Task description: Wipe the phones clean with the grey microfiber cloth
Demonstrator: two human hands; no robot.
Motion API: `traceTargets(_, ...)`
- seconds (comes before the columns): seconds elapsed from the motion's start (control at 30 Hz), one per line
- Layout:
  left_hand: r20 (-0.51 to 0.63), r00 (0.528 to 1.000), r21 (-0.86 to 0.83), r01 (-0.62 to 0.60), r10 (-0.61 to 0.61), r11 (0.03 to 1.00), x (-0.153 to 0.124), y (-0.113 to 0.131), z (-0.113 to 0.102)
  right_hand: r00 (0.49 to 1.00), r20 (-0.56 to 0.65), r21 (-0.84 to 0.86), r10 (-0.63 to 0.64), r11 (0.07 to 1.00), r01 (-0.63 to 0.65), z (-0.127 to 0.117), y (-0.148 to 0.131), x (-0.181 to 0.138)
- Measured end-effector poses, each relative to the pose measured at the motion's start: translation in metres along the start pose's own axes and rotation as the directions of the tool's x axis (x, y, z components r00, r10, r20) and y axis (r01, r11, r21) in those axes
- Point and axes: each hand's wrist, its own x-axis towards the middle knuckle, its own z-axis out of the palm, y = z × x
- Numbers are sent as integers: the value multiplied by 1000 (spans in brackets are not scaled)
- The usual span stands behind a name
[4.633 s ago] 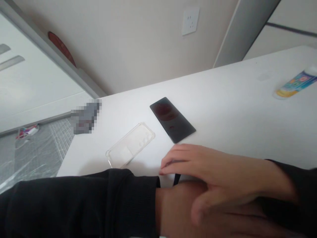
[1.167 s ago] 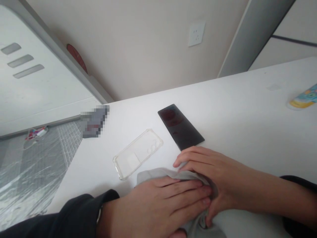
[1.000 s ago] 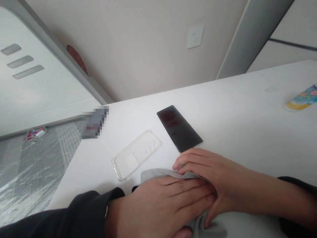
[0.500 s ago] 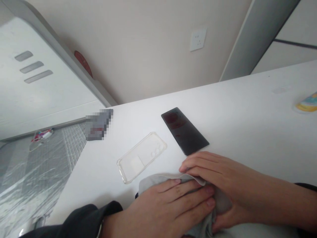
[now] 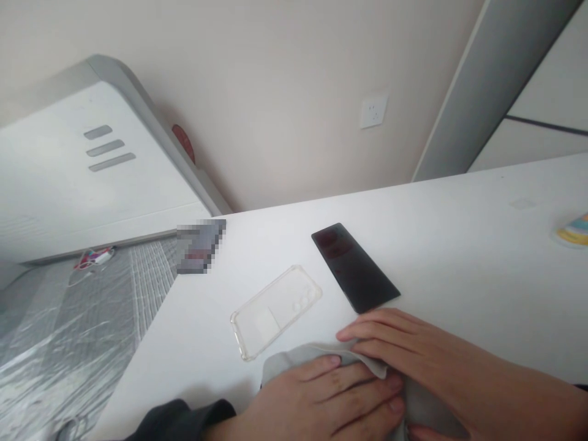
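Left of centre, a dark rectangular object (image 5: 201,246) on the white tabletop (image 5: 478,257) is pixelated, so what it is cannot be told. At lower left, a small red-and-white item (image 5: 94,258) on the floor is too small to identify. A round yellow-and-teal object (image 5: 572,231) is cut off by the right edge. At upper left, a dark red rounded shape (image 5: 184,144) is partly hidden behind a white, grey-edged panel (image 5: 96,177). At bottom centre, the left hand (image 5: 328,398) and right hand (image 5: 427,352) cover much of a soft grey cloth (image 5: 294,356), which the bottom edge also cuts off.
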Motion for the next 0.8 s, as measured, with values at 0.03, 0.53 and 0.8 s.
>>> traceTargets(0.03,-6,1000,12,7,-7,1000,0,0,2,1000,1,-12,0,1000,0,1,1,0)
traceTargets(0.53,92,986,-424,163,-136,891,-1,-2,-20,997,-75,82,18,997,-12,0,-16,21)
traceTargets(0.8,10,987,-357,154,-161,921,-1,3,-20,998,-2,78,-62,995,62,-15,-13,15)
